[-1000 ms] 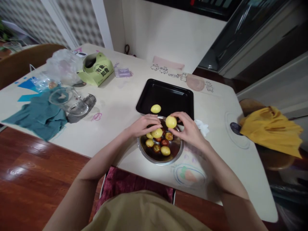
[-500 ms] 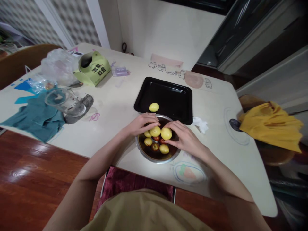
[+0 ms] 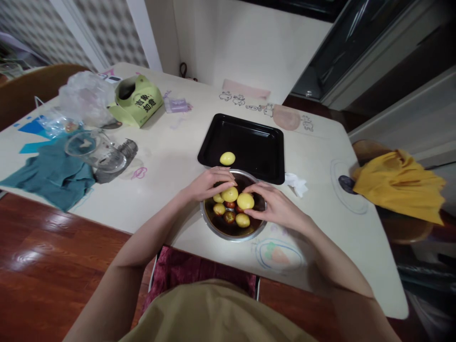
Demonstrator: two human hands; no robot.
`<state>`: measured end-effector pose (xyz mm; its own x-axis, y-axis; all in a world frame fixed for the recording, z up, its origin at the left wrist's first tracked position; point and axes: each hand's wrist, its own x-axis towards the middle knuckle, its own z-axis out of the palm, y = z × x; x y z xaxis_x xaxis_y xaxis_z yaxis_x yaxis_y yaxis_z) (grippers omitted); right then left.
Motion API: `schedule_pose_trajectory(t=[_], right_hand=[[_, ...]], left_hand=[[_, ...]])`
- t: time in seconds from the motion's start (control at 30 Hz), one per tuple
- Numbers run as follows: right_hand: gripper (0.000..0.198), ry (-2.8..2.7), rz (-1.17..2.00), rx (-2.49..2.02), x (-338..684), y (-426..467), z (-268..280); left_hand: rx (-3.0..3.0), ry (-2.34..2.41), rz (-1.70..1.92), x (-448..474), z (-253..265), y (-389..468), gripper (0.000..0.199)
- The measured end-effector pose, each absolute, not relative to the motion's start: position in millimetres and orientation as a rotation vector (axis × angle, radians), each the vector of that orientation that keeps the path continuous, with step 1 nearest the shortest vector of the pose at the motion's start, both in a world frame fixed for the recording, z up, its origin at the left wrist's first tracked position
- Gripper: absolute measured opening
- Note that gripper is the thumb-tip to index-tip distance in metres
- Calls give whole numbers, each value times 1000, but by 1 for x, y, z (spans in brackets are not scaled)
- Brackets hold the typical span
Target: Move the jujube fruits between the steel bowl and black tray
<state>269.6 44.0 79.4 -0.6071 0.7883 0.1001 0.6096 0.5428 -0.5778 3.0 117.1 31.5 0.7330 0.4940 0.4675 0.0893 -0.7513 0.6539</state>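
A round metal bowl [image 3: 218, 234] stands at the table's front edge, with several yellow and reddish-brown round fruits in it. My right hand [image 3: 280, 205] has a smooth yellow fruit [image 3: 245, 201] pinched between thumb and fingers, just above the others. My left hand [image 3: 213, 184] comes over the bowl's left rim, its fingers closed around the top of a second yellow fruit [image 3: 230, 194]. Just behind the bowl is a black baking tray [image 3: 249, 137], in which one yellow fruit [image 3: 227, 158] lies near the front edge.
White crumpled tissue [image 3: 296, 184] lies right of the tray. On the left are a glass jug [image 3: 107, 154], a teal cloth [image 3: 53, 171], a green carton [image 3: 138, 102] and a plastic bag [image 3: 87, 97]. A yellow cloth [image 3: 399, 187] hangs over a chair at the right.
My right hand, with its yellow fruit, has sunk slightly toward the front of the bowl. The left hand stays in place.
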Motion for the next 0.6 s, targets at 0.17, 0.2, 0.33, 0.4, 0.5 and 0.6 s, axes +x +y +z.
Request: schedule_pose_trajectory(t=[0.17,0.2,0.33,0.4,0.5,0.6], right_hand=[[37,-2442,710,-1155,275,47,77],[40,-2449,711,-1153,276,48,77],[46,-2503,705,-1138,277,49,76],[47,-2528,691,-1132,276,49,76],[51,-2541,674,-1127,276,47,78],[55,-2491,635,-1148,279,49,84]], left_hand=[[2301,434,859,3,32,117,33],[2300,435,862,3,32,117,33],[2312,434,874,3,32,117,33],[2319,432,879,3,32,117,33],[2320,429,894,3,31,117,32],[2309,419,898,4,31,118,32]])
